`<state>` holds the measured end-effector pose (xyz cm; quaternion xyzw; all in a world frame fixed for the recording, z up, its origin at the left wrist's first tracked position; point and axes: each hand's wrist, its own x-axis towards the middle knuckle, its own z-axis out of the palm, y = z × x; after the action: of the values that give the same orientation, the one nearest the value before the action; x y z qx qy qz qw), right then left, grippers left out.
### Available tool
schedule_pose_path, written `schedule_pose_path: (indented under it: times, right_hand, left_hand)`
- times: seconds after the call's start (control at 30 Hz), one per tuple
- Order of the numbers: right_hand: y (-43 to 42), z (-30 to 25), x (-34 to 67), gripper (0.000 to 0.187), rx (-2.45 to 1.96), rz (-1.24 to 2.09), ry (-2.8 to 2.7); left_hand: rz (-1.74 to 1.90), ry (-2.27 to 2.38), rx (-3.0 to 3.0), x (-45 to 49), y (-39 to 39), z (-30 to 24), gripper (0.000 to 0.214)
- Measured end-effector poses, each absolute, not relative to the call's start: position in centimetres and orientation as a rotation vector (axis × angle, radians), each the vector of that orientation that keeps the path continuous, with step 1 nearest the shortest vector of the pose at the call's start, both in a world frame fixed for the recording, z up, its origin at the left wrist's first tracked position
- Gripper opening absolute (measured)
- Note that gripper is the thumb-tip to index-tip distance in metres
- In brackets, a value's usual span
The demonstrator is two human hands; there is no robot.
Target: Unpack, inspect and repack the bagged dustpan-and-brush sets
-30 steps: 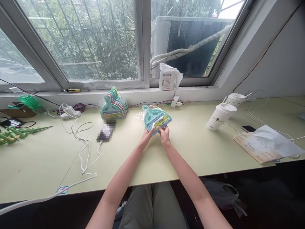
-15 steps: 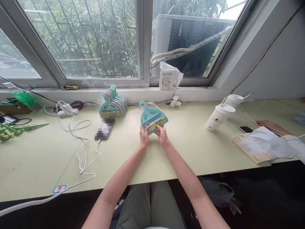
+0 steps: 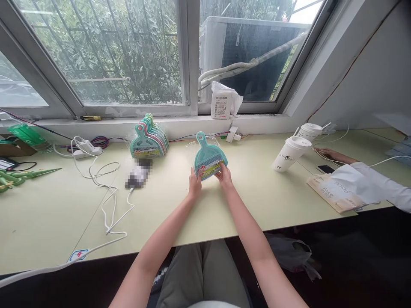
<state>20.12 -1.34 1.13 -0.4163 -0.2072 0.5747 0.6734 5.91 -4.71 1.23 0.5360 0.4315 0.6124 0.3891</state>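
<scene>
A teal dustpan (image 3: 210,153) with a brush set in it and a yellow label is held above the table (image 3: 253,192), its handle pointing away from me. Clear plastic wrap shows around its handle. My left hand (image 3: 195,185) grips the lower left corner, while my right hand (image 3: 224,174) grips the lower right. Both thumbs lie on the front; the other fingers are partly hidden behind. To the left, a row of similar dustpans (image 3: 147,139), teal, pink and pale, stands wrapped in clear plastic near the window sill.
A pixelated object (image 3: 138,173) on a white cable (image 3: 111,214) lies left. Two white cups (image 3: 292,153) with straws stand right. Beyond a tissue pack (image 3: 334,192) are a phone (image 3: 326,169) and another person's hand (image 3: 330,155). A power strip (image 3: 88,150) sits back left.
The dustpan has turned more upright in my hands and shifted slightly right. The other person's hand has moved away from the table's front, and the whole view has shifted a little.
</scene>
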Motion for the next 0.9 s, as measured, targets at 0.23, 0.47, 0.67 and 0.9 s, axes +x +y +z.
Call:
schedule_pose_path:
  times: [0.23,0.47,0.67,0.9]
  right_hand:
    - [-1.2,1.1,20.7,0.035,-0.978,1.306,-0.473]
    - [-2.0,2.2,19.3,0.043,-0.737,1.404,-0.802]
    - [-1.6,1.6,20.1,0.035,-0.814,1.220,-0.677]
    - [-1.7,2.4,21.0,0.037,-0.781,1.226,-0.685]
  left_hand:
    - [1.508,1.027,1.366,6.2,-5.1,1.2,0.042]
    - [1.621,1.145,1.310,4.3,-3.7,0.9,0.044]
    - [1.086,0.931,1.370,4.0,-3.8,0.8,0.071]
    - [1.176,0.781,1.156,3.5,-2.9,2.2,0.049]
